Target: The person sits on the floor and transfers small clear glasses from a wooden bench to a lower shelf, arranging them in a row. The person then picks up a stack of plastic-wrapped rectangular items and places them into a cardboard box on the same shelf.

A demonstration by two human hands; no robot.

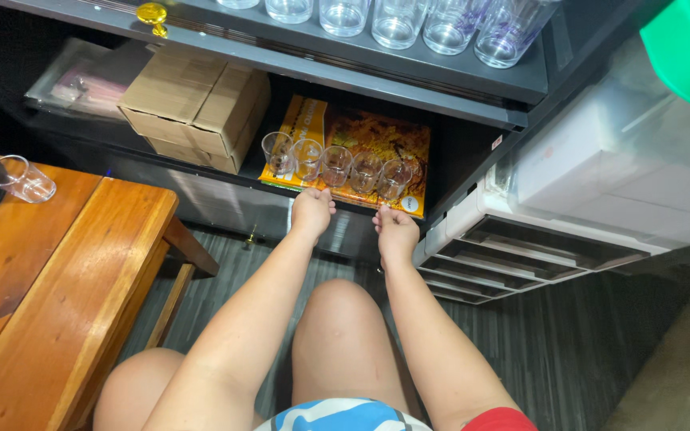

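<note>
At the front lip of the lower shelf (225, 177), left hand (311, 211) and right hand (395, 230) curl fingers around an orange-yellow book (377, 140) — five small glasses (335, 166) riding on it like a tray

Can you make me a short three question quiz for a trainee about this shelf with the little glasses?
1. How many small clear glasses stand in the row on the lower shelf?
2. True or false: the left hand and right hand are at that shelf's front edge.
3. What sits left of the row: A) cardboard box, B) green tub, C) kettle?

Key: 1) five; 2) true; 3) A.
</note>
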